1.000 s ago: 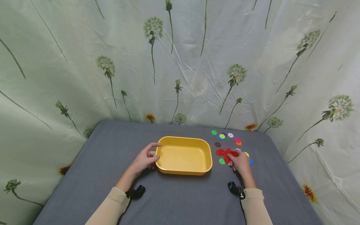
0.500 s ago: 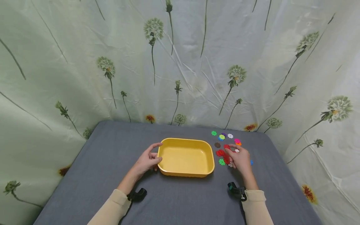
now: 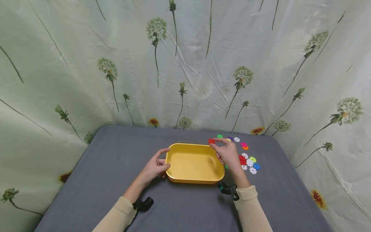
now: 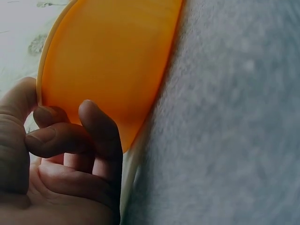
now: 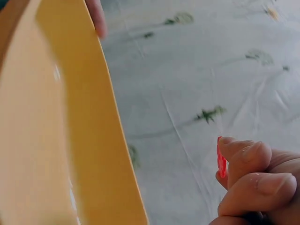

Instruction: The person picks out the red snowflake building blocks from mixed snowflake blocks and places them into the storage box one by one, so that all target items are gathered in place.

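My right hand (image 3: 229,155) pinches a red flower-shaped plastic disc (image 3: 211,141) between thumb and fingertips, above the back right corner of a yellow plastic basin (image 3: 197,182). In the right wrist view, the red disc (image 5: 221,158) appears edge-on, apart from the basin wall (image 5: 105,136). At the basin's left end, my left hand (image 3: 153,166) holds the rim, with the other fingers bent against the outer wall, as the left wrist view of the hand (image 4: 70,154) shows. Nothing lies on the visible basin floor. Part of its right end is hidden by my right hand.
More flower-shaped discs lie right of the basin: a red pile (image 3: 242,160), white discs (image 3: 253,170), a blue disc (image 3: 256,166), a pink disc (image 3: 243,145), and others. My right arm hides some. The grey cloth-covered table (image 3: 121,151) meets a dandelion-patterned curtain (image 3: 200,80) behind.
My right hand has lifted a red disc from the pile and moved left to above the basin's corner. The basin and my left hand have shifted slightly right together.
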Demonstrator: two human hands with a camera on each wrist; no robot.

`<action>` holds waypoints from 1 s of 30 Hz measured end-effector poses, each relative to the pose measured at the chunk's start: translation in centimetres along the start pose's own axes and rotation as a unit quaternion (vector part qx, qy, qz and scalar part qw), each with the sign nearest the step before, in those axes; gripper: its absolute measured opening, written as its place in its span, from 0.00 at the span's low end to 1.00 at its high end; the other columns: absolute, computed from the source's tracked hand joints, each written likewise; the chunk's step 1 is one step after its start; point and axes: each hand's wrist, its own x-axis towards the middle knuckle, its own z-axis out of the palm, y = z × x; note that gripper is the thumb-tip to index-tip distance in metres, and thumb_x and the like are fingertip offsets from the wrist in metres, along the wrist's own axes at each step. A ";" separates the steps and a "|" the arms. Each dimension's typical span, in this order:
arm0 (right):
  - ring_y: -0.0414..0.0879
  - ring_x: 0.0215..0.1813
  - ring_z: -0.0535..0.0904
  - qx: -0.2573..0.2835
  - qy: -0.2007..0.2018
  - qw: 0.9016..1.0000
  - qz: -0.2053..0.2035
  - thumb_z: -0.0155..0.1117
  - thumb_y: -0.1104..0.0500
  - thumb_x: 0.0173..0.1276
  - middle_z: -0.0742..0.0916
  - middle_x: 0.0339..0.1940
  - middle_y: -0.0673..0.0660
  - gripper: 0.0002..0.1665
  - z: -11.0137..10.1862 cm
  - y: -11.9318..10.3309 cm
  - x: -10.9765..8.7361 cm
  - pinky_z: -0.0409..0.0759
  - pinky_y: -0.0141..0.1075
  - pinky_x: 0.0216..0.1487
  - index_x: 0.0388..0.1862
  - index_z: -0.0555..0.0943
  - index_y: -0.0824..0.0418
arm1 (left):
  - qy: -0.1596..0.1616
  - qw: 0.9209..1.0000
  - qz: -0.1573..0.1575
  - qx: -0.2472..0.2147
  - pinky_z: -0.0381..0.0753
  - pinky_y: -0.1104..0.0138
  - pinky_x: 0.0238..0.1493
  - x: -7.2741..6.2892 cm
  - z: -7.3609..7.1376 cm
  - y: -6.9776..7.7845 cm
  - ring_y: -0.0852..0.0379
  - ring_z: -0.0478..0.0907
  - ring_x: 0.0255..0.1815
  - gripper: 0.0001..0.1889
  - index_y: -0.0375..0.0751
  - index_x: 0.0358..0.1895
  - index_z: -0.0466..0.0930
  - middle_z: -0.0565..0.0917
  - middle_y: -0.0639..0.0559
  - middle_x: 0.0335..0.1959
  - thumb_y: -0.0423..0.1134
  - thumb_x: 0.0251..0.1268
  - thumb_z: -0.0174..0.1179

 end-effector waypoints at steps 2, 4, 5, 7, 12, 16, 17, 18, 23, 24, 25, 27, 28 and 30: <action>0.43 0.09 0.66 0.007 -0.013 1.000 0.001 0.74 0.50 0.73 0.78 0.12 0.50 0.26 1.1 -0.3 0.1 0.67 0.31 0.14 0.64 0.82 0.59 | 0.002 1.000 -0.002 0.002 0.74 0.68 0.23 0.0 0.1 0.1 0.55 0.75 0.19 0.38 0.45 0.81 0.57 0.80 0.56 0.23 0.34 0.73 0.66; 0.42 0.09 0.65 0.013 -0.028 1.000 -0.002 0.74 0.50 0.72 0.78 0.12 0.51 0.25 2.2 -0.5 0.2 0.66 0.32 0.14 0.64 0.82 0.58 | 0.003 1.000 -0.004 0.002 0.74 0.68 0.23 0.0 0.2 0.1 0.55 0.75 0.19 0.39 0.45 0.82 0.57 0.80 0.55 0.23 0.34 0.73 0.65; 0.43 0.09 0.65 0.015 -0.036 0.999 -0.005 0.74 0.50 0.72 0.78 0.12 0.51 0.25 2.7 -0.7 0.3 0.66 0.32 0.14 0.63 0.82 0.58 | 0.004 1.000 -0.005 0.001 0.73 0.69 0.23 0.0 0.3 0.1 0.55 0.75 0.19 0.39 0.45 0.82 0.57 0.80 0.55 0.23 0.34 0.73 0.65; 0.43 0.09 0.64 0.014 -0.048 0.999 -0.014 0.75 0.50 0.72 0.78 0.12 0.52 0.24 3.7 -0.9 0.5 0.65 0.32 0.14 0.62 0.83 0.57 | 0.003 1.000 -0.003 0.001 0.73 0.69 0.22 0.0 0.3 0.1 0.55 0.75 0.19 0.39 0.45 0.82 0.57 0.80 0.55 0.23 0.33 0.73 0.65; 0.42 0.08 0.64 -0.001 -0.073 0.997 -0.027 0.75 0.51 0.72 0.79 0.12 0.53 0.21 6.1 -0.8 0.9 0.65 0.33 0.14 0.60 0.85 0.57 | -0.004 1.000 0.001 0.001 0.74 0.68 0.24 0.1 0.2 0.0 0.56 0.74 0.20 0.38 0.45 0.82 0.56 0.79 0.55 0.23 0.33 0.75 0.64; 0.42 0.08 0.65 -0.023 -0.109 0.994 -0.022 0.74 0.50 0.72 0.80 0.12 0.53 0.22 8.0 -0.2 1.5 0.66 0.33 0.13 0.60 0.84 0.58 | -0.005 1.000 0.000 0.005 0.75 0.68 0.24 -0.1 0.1 -0.3 0.56 0.73 0.20 0.37 0.45 0.82 0.56 0.78 0.55 0.23 0.34 0.75 0.64; 0.42 0.08 0.65 -0.030 -0.119 0.992 -0.021 0.74 0.50 0.72 0.80 0.12 0.53 0.22 8.5 -0.1 1.6 0.66 0.33 0.13 0.60 0.84 0.58 | -0.004 1.000 0.000 0.005 0.74 0.68 0.24 -0.1 0.0 -0.3 0.56 0.74 0.20 0.37 0.45 0.82 0.56 0.78 0.55 0.23 0.34 0.75 0.64; 0.42 0.08 0.65 -0.039 -0.128 0.991 -0.020 0.74 0.50 0.72 0.79 0.12 0.53 0.22 8.9 0.1 1.7 0.67 0.33 0.13 0.60 0.84 0.58 | -0.004 1.000 -0.001 0.005 0.73 0.68 0.23 -0.2 0.0 -0.4 0.56 0.74 0.20 0.37 0.45 0.82 0.56 0.79 0.55 0.23 0.34 0.75 0.64; 0.43 0.09 0.64 -0.100 -0.152 0.983 -0.022 0.74 0.51 0.72 0.78 0.11 0.51 0.21 10.7 0.9 2.3 0.67 0.33 0.13 0.59 0.83 0.58 | -0.007 1.000 0.002 0.005 0.72 0.69 0.23 -0.3 0.1 -0.6 0.56 0.75 0.20 0.37 0.45 0.82 0.56 0.79 0.56 0.23 0.33 0.75 0.63; 0.43 0.09 0.64 -0.110 -0.152 0.982 -0.021 0.74 0.51 0.72 0.77 0.11 0.51 0.21 11.0 1.0 2.4 0.66 0.32 0.13 0.58 0.83 0.59 | -0.009 1.000 0.003 0.004 0.72 0.69 0.23 -0.2 0.1 -0.6 0.56 0.75 0.20 0.37 0.45 0.82 0.56 0.79 0.56 0.23 0.33 0.76 0.62; 0.42 0.09 0.64 -0.117 -0.151 0.981 -0.020 0.75 0.52 0.71 0.77 0.11 0.51 0.21 11.2 1.1 2.4 0.66 0.32 0.13 0.58 0.83 0.59 | -0.010 1.000 0.005 0.003 0.72 0.69 0.23 -0.2 0.1 -0.6 0.56 0.75 0.20 0.37 0.45 0.82 0.56 0.79 0.57 0.23 0.33 0.76 0.62; 0.42 0.08 0.64 -0.129 -0.147 0.980 -0.018 0.76 0.53 0.70 0.78 0.11 0.51 0.21 11.7 1.2 2.4 0.65 0.32 0.12 0.58 0.84 0.59 | -0.010 1.000 0.007 0.002 0.72 0.70 0.23 -0.2 0.2 -0.6 0.57 0.75 0.20 0.37 0.46 0.82 0.56 0.79 0.57 0.22 0.32 0.75 0.62; 0.42 0.08 0.64 -0.133 -0.145 0.980 -0.015 0.76 0.53 0.69 0.78 0.10 0.50 0.21 11.9 1.2 2.3 0.65 0.33 0.12 0.58 0.85 0.59 | -0.010 1.000 0.007 0.002 0.72 0.70 0.23 -0.1 0.2 -0.6 0.57 0.75 0.19 0.37 0.46 0.82 0.56 0.79 0.57 0.22 0.32 0.75 0.62; 0.41 0.08 0.64 -0.138 -0.144 0.980 -0.018 0.77 0.53 0.69 0.78 0.10 0.50 0.21 12.2 1.3 2.3 0.64 0.32 0.12 0.58 0.86 0.59 | -0.009 1.000 0.008 0.002 0.72 0.69 0.23 -0.1 0.1 -0.5 0.57 0.75 0.19 0.37 0.47 0.82 0.56 0.79 0.57 0.22 0.32 0.75 0.62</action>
